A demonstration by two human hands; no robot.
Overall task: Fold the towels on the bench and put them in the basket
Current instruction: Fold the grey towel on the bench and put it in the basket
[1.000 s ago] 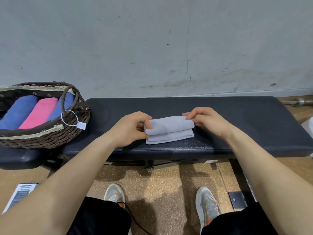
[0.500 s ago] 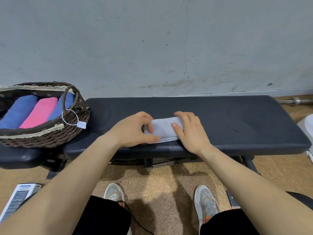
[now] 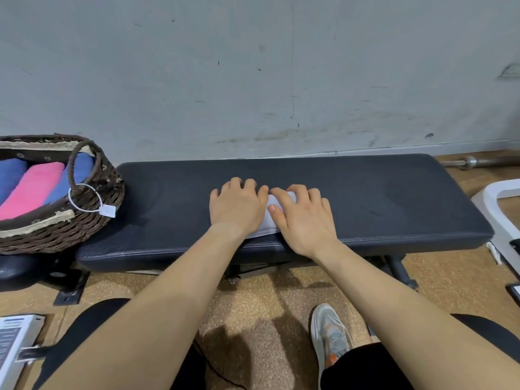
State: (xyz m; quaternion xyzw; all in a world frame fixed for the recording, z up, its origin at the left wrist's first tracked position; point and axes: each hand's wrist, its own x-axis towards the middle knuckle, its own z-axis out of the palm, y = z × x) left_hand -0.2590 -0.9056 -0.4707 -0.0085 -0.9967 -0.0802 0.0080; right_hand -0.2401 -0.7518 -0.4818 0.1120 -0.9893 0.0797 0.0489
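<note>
Head view: the step in hand looks like the last pressing of a fold. Both hands lie flat on one small pale grey towel (image 3: 263, 230) on the black padded bench (image 3: 394, 209). The left hand (image 3: 237, 205) covers the towel's nine o'clock half and the right hand (image 3: 302, 218) its three o'clock half. The fingers of both are spread and laid out toward twelve o'clock. Neither hand grips anything; they press down with palms and straight fingers, and the right thumb lies across the cloth between them.

The towel sits at about the middle of the pad's length, toward its six o'clock edge. Only a narrow strip shows between the hands, plus a rim at the near side, so the number of layers cannot be told. What shows is a compact, soft-edged packet.

No other loose towel is visible on the bench, so this may be the last one. The next move probably calls for a grip on the packet from both ends, or from below, so that the layers do not slip open. It would then be carried toward nine o'clock to the wicker basket (image 3: 70, 235), which stands well apart at the bench's end.

In the basket a blue towel (image 3: 11, 175), a pink towel (image 3: 33, 190) and a second blue towel (image 3: 76, 175) lie rolled side by side. The basket's handle loop, with a white tag (image 3: 108, 211) on a ring, stands on the bench side and would have to be cleared.
</note>
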